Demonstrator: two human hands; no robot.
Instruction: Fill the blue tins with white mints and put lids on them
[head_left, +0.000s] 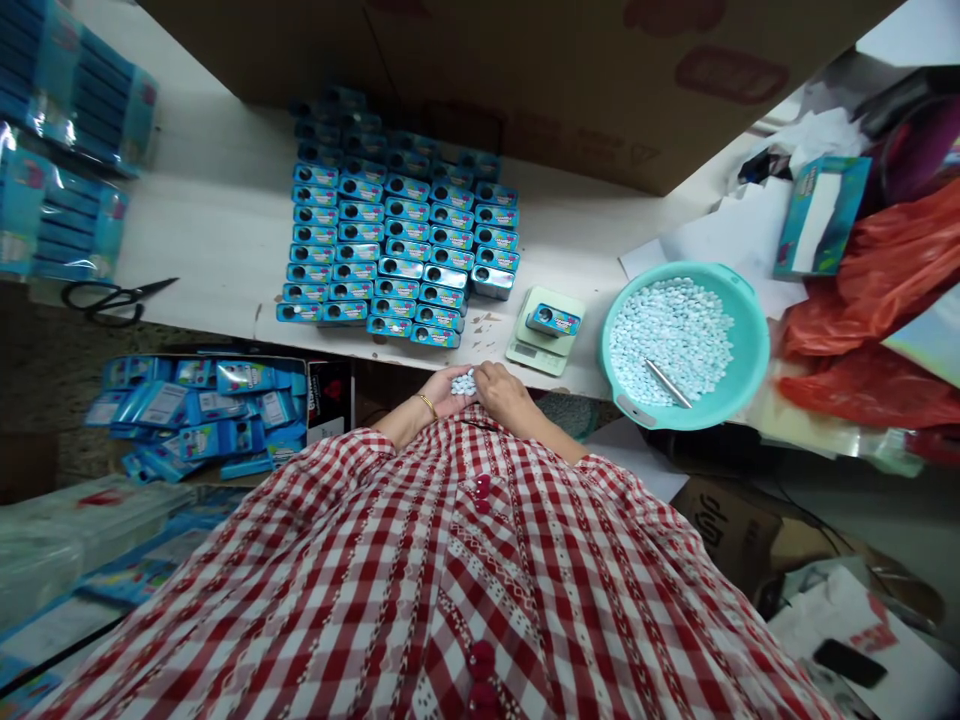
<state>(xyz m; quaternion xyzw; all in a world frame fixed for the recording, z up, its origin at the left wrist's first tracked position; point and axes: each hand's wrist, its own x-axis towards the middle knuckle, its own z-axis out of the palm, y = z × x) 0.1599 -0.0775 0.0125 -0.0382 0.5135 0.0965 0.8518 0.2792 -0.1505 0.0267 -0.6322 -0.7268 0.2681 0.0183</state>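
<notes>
My left hand (442, 396), with a gold bangle at its wrist, cups a small heap of pale blue pellets (463, 384) just off the table's front edge. My right hand (504, 392) is bent with its fingers pressed together at the right side of the heap; whether it pinches any pellet is too small to tell. Beyond my hands, a blue tin (553, 320) rests on a pale green scale (537, 358). To the right, a turquoise basin (756, 345) holds many pellets and a metal scoop (667, 384).
Rows of blue tins (405, 250) stand on the white table (217, 200) before a large cardboard box (450, 60). Black scissors (116, 298) lie left. A carton of blue packets (202, 410) sits below the table edge. Red plastic bags (885, 300) lie right.
</notes>
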